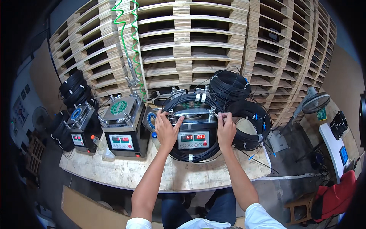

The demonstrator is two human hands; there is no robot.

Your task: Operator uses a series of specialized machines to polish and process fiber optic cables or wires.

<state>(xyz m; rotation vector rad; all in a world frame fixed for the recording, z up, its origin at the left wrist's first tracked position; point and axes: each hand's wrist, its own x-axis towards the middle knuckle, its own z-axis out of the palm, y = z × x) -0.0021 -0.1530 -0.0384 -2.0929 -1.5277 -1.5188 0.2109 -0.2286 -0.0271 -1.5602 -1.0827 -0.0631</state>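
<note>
A coil of black cable [204, 157] with white ties loops around the front of the middle-right polishing machine [198, 126], its top lying over the machine's upper part. My left hand [166, 131] is at the machine's left corner post, curled against the coil's left side, thumb pointing up and some fingertips hidden. At the opposite corner post, my right hand [226, 131] is closed in a pinch. A small pale tip shows at its fingers, too small to name. Below, between my hands, the control panel [191, 141] shows lit red digits.
Two similar machines stand left, one with a green ring plate [118, 107], on the wooden table [126, 171]. More black cable coils [230, 86] with blue-tipped ends lie right. Small bottles [95, 140] stand between machines. Stacked pallets [190, 34] rise behind; a green air hose [122, 34] hangs down.
</note>
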